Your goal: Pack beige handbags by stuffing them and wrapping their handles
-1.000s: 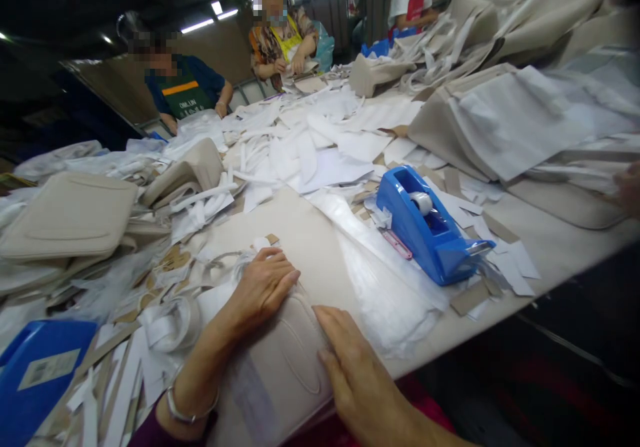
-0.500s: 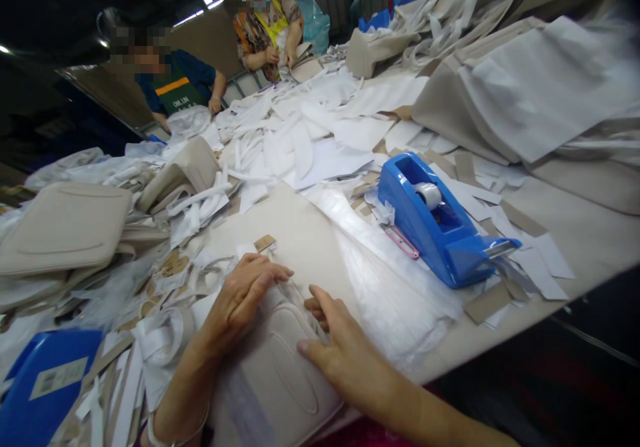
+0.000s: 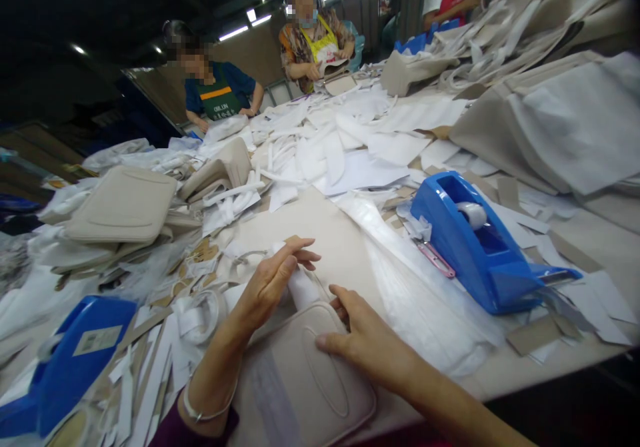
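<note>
A beige padded pouch [image 3: 305, 380] lies flat at the table's near edge. At its far rim a white strip of paper [image 3: 304, 287] sticks out. My left hand [image 3: 273, 280] holds that strip, fingers curled over it and thumb beneath. My right hand [image 3: 367, 343] rests on the pouch's upper right corner, thumb flat on the fabric and fingers bent over the rim. A metal bangle circles my left wrist.
A blue tape dispenser [image 3: 475, 243] stands right of my hands, pink scissors [image 3: 434, 259] beside it. A second blue dispenser [image 3: 65, 360] sits at the near left. Paper scraps, clear plastic and beige bags [image 3: 123, 203] cover the table. Three people work at the far end.
My left hand lifted off the pouch and closed on the white strip at its rim. My right hand slid up to the pouch's corner. The view shifted left.
</note>
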Demonstrator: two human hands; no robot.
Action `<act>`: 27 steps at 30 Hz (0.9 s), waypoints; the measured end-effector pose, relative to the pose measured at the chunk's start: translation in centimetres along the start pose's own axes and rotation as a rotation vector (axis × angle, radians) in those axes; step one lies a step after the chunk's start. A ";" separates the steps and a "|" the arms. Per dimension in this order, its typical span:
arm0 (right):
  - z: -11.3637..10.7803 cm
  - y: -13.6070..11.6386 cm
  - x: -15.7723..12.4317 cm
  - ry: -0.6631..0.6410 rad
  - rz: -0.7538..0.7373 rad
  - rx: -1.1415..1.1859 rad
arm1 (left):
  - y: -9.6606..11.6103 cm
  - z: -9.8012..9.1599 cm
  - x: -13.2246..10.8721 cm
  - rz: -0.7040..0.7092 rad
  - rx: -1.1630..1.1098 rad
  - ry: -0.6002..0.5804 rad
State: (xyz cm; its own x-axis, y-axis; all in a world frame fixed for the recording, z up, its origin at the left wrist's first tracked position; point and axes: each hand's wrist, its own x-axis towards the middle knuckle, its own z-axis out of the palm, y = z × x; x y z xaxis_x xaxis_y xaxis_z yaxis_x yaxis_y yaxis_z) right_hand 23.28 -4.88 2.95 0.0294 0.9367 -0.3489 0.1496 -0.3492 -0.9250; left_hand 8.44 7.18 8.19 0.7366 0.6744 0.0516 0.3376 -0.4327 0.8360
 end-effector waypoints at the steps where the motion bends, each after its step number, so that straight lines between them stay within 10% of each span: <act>1: -0.1 -0.2 0.2 -0.021 0.025 0.005 | 0.0 0.0 0.0 0.002 0.048 -0.028; 7: -0.8 -0.9 1.2 -0.179 0.183 0.055 | -0.4 0.7 0.4 0.182 0.509 -0.254; 12: 0.0 -1.1 0.4 -0.050 0.105 -0.061 | 0.4 1.2 0.1 0.235 0.594 -0.376; 27: 0.3 2.9 3.3 -0.161 0.001 -0.020 | 0.2 1.4 -1.2 0.226 0.648 -0.286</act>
State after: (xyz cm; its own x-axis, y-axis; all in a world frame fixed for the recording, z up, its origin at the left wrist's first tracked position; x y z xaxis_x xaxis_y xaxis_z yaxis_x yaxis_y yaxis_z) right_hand 23.51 -2.78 -0.94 -0.1287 0.9197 -0.3710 0.1690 -0.3483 -0.9220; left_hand 8.47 5.45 7.49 0.9229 0.3834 -0.0344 0.3729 -0.8683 0.3271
